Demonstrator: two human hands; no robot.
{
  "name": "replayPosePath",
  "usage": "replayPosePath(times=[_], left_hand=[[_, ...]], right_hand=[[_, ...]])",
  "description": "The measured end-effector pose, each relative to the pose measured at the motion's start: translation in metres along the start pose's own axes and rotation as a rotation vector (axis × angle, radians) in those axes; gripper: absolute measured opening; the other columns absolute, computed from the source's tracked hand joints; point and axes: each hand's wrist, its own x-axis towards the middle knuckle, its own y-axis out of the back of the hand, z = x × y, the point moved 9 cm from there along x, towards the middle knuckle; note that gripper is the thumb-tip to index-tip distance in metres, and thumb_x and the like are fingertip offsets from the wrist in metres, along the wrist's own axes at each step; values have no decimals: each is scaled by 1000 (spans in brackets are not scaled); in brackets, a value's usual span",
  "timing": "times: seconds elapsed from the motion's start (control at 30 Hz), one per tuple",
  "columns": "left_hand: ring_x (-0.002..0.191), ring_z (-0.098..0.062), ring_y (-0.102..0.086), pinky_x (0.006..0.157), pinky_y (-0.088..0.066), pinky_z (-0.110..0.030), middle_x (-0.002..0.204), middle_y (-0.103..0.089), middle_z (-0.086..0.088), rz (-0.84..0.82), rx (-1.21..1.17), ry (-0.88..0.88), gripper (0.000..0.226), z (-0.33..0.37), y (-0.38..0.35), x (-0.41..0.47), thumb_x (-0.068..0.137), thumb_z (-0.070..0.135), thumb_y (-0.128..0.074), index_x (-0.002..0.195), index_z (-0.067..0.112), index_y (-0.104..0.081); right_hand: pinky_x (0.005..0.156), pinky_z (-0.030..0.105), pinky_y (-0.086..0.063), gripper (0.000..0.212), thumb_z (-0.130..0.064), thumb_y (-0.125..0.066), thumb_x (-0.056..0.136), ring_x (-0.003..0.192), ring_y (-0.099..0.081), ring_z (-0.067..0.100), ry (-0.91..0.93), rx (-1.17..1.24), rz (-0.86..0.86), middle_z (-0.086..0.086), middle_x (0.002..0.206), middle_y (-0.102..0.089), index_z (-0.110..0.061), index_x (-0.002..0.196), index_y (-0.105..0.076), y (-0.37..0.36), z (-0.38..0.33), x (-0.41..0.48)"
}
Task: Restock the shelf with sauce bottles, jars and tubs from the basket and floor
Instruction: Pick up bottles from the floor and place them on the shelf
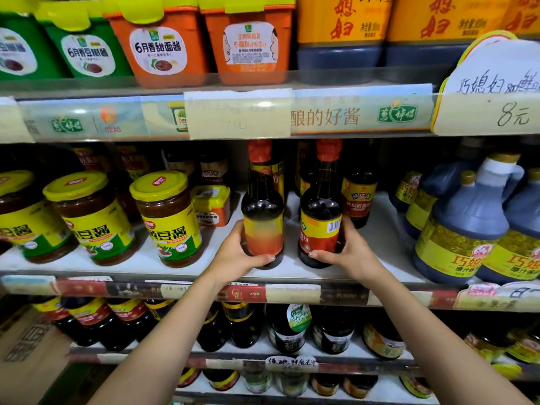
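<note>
We see the left hand (233, 255) & right hand (350, 252), both bare, w/ bare forearms (163, 340) running down to the bottom edge of view. Wrists slim. Thumbnails (271, 258) short, pale, trimmed round. Rest of the body is out of view for us.

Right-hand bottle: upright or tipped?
Upright: the bottle has its red cap above its base; the right hand grips its lower label.
</note>
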Motion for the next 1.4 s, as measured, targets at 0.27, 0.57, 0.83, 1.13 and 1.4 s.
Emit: replayPosePath(times=[0.27, 0.57, 0.83, 1.13, 1.4], left_hand=[[101, -13, -59, 79, -49, -20, 115, -58, -1, 123, 96, -23, 76, -2, 3, 3, 52, 29, -89, 115, 26, -46], [101, 0, -54, 79, -43, -12, 108, -55, 17, -22, 1, 19, 71, -1, -1, 0, 68, 4, -78, 119, 31, -36], [100, 5, -54, 79, -43, -8, 109, -57, 16, -15, -12, 13, 71, 0, -3, 1, 66, 9, -81, 117, 32, -37], [101, -8, -59, 80, -46, -17, 110, -62, 6, 45, 77, -4, 75, -1, -6, 7, 56, 24, -87, 116, 28, -43], [107, 0, -54, 88, -45, -18, 115, -55, 15, -76, -24, 23, 85, -1, -7, 1, 58, 10, -86, 121, 36, -34]], right_hand=[[92, 27, -44, 76, -20, -82, 66, 109, -55, 12, 25, -13, 57, -7, 117, -56, -28, 126, -36, -3, -2, -1], [84, 24, -43, 83, -31, -89, 52, 100, -54, 12, 75, -170, 235, -2, 111, -57, -20, 120, -44, 5, -11, 0], [87, 27, -44, 96, -19, -88, 55, 102, -54, 13, -24, -39, 132, -8, 110, -53, -22, 131, -30, 4, 2, 4], [98, 36, -46, 80, -9, -83, 63, 112, -56, 17, -29, 79, -25, -1, 118, -56, -27, 123, -34, -4, 7, 8], [92, 24, -45, 87, -28, -86, 59, 109, -54, 8, 69, -49, 129, -7, 119, -56, -24, 130, -37, -1, -7, -2]])
